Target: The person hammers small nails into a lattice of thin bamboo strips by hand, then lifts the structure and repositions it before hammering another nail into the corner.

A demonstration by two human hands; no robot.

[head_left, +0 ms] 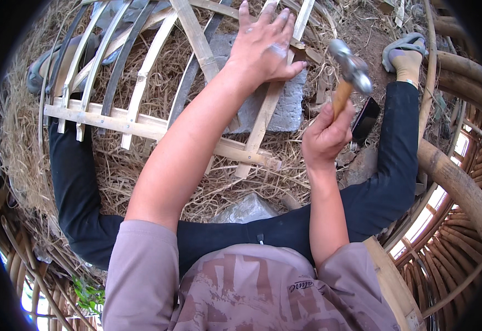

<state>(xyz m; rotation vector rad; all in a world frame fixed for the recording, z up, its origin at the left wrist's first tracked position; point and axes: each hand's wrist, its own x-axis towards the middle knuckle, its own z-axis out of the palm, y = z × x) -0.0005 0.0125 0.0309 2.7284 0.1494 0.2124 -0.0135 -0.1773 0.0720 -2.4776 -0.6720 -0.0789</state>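
My left hand [261,48] lies with its fingers spread over the bamboo slats at the far side of a lattice frame. Under and beside it, a slanting bamboo slat [264,118] runs down to the near crosspiece [142,128]. A grey stone block [288,105] sits beneath that part of the frame. To the right, my right hand [327,135] is closed round the wooden handle of a ball-peen hammer [351,66]. The hammer's metal head is raised, apart from the slats. Pale dust marks the back of my left hand.
Dry straw and shavings [125,187] cover the ground between my outstretched legs. A dark phone-like object [365,120] lies just right of my right hand. Clear plastic [246,209] lies close to me. Thick bamboo poles [461,185] stand along the right side.
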